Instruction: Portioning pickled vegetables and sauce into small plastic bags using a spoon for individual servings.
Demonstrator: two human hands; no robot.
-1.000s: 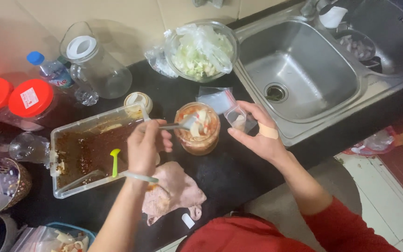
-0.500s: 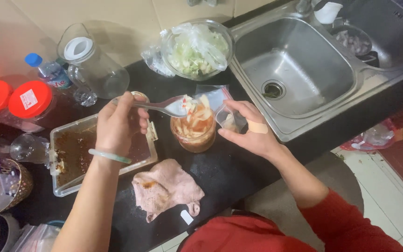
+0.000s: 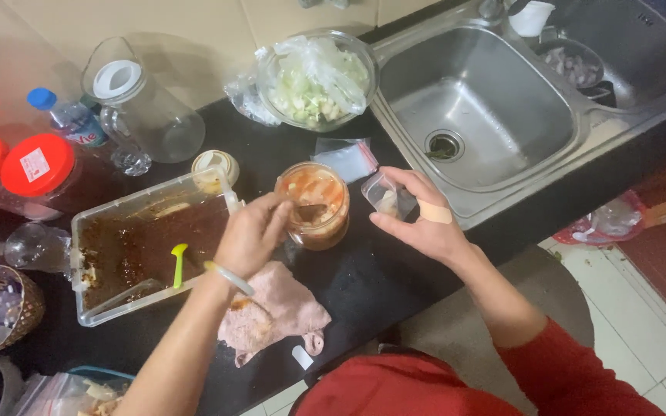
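My left hand grips a spoon whose bowl dips into a round clear jar of orange-red sauce on the black counter. Just right of the jar, my right hand holds a small clear plastic bag with a little pale content; a bandage wraps one finger. A rectangular clear tub with dark brown sauce and a yellow-green spoon sits left of the jar. A pink cloth lies beneath my left wrist.
A glass bowl of chopped greens under plastic wrap stands behind the jar. A steel double sink is at right. A big clear jar, a water bottle and red-lidded containers line the left. An empty zip bag lies nearby.
My left hand has brought the spoon down from above the jar's rim into the sauce. My right hand stays beside the jar with the small bag.
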